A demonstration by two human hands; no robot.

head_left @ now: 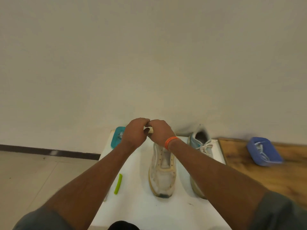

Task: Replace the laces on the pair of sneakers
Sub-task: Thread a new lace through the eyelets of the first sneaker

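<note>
My left hand [135,132] and right hand [160,133] meet knuckle to knuckle, fingers curled around something small I cannot identify. The unlaced sneaker [163,170] lies just below my right wrist, toe toward me; the laced sneaker [200,146] sits right.

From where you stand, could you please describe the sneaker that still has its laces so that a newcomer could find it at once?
Start at the white table against the wall, where two sneakers stand side by side. Take the right sneaker, nearest the wooden surface. Unlike the middle sneaker, whose eyelets are bare, it has white laces and blue-grey sides.
</note>
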